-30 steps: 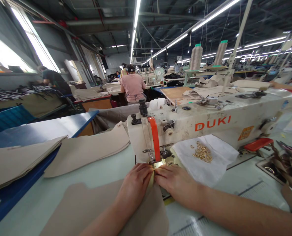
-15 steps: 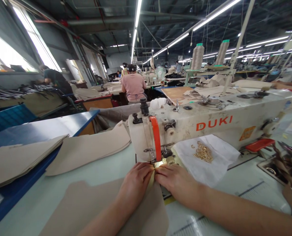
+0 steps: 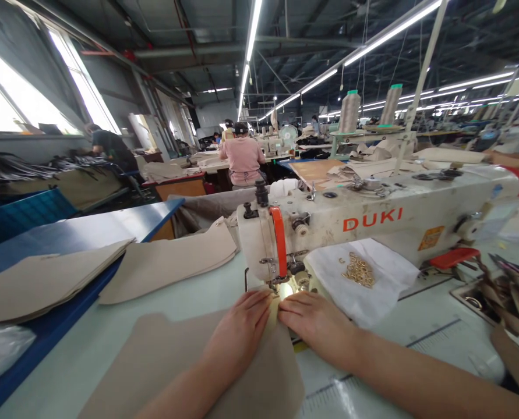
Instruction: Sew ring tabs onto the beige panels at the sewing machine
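Note:
A large beige fabric panel (image 3: 172, 355) lies on the pale table, its narrow edge running under the head of a white sewing machine (image 3: 329, 215). My left hand (image 3: 242, 326) rests on the panel with its fingers pressed together, gripping the edge just in front of the lit needle area. Close beside it, my right hand (image 3: 314, 317) has bent fingertips pinching the same edge from the right. A pale yellowish strip (image 3: 271, 317) shows between the hands. My fingers hide the exact spot under the presser foot.
Gold metal rings (image 3: 359, 271) lie on a white cloth (image 3: 329, 262) against the machine. Stacked beige panels (image 3: 58, 273) and another panel (image 3: 172, 262) lie left. Right stands a tray of straps and scissors (image 3: 473, 297). A person in pink (image 3: 242, 157) sits ahead.
The whole view has shifted slightly, with the panels at left appearing further right. Both hands stay by the needle and keep their hold on the fabric edge.

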A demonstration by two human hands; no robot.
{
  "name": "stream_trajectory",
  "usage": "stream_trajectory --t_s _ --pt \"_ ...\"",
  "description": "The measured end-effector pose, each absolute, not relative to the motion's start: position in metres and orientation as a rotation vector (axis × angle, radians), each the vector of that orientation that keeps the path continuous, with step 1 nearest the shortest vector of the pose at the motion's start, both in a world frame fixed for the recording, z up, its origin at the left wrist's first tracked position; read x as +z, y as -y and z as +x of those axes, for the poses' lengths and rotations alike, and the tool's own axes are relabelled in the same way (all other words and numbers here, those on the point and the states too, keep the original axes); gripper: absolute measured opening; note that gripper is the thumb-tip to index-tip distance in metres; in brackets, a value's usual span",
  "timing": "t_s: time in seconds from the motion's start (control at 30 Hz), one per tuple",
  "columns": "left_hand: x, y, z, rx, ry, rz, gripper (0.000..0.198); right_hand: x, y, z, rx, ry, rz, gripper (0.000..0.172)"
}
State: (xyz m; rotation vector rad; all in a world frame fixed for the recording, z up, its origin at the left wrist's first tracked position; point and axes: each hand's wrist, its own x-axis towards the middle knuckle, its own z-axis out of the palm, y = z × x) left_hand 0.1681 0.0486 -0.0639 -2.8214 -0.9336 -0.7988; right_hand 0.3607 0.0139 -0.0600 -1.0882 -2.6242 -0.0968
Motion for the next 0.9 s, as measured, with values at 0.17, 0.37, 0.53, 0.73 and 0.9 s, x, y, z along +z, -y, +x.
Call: stream_trajectory --t_s 0.17,0.37,0.53,0.73,0.9 --pt "-0.064 -0.044 0.164 -0.591 0.933 -2.815 0.031 -0.054 -0.011 0.36 -0.111 2.676 -1.074 0.009" --pt "-0.064 -0.047 0.164 -0.541 0.92 -2.825 0.034 -0.054 -0.014 0.362 -0.15 2.691 -1.061 0.008" --pt "-0.062 -0.048 0.164 -0.515 0.968 -2.828 0.035 -0.055 -0.015 0.362 -0.181 2.682 -1.052 0.007" --pt "-0.061 -0.05 0.165 -0.576 1.0 -2.837 0.035 -0.057 -0.018 0.361 -0.218 2.671 -1.051 0.005" --pt "-0.063 -0.055 0.165 -0.551 1.05 -2.842 0.035 -0.054 -0.02 0.361 -0.197 2.666 -1.089 0.006"
